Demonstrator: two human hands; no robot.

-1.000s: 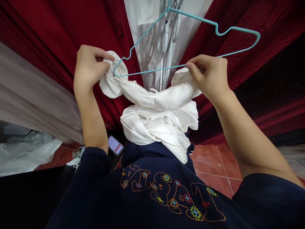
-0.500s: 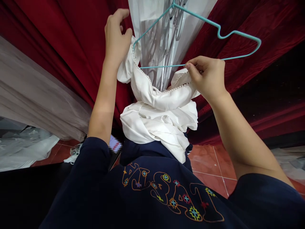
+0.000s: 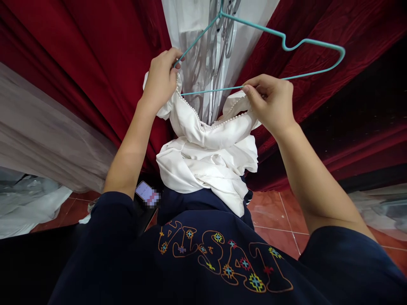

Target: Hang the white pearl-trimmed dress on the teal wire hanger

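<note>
A white garment (image 3: 210,156) with a pearl-beaded neckline hangs bunched in front of my chest. A teal wire hanger (image 3: 286,42) sits above it, its hook at the top edge. My left hand (image 3: 161,80) is closed on the garment's left shoulder and presses it against the hanger's left end. My right hand (image 3: 270,101) pinches the right shoulder strap together with the hanger's bottom wire. The hanger's right end sticks out bare beyond my right hand.
Dark red velvet curtains (image 3: 79,55) hang behind, with a white sheer panel (image 3: 219,42) in the middle. Grey fabric (image 3: 41,131) drapes at left. A phone (image 3: 146,194) lies low near my left elbow. Red floor tiles (image 3: 276,212) show below; clear plastic lies at both sides.
My left hand carried the garment's left shoulder from the far left toward the hanger's left end, rising first, then settling lower on it. The right hand stayed nearly still.
</note>
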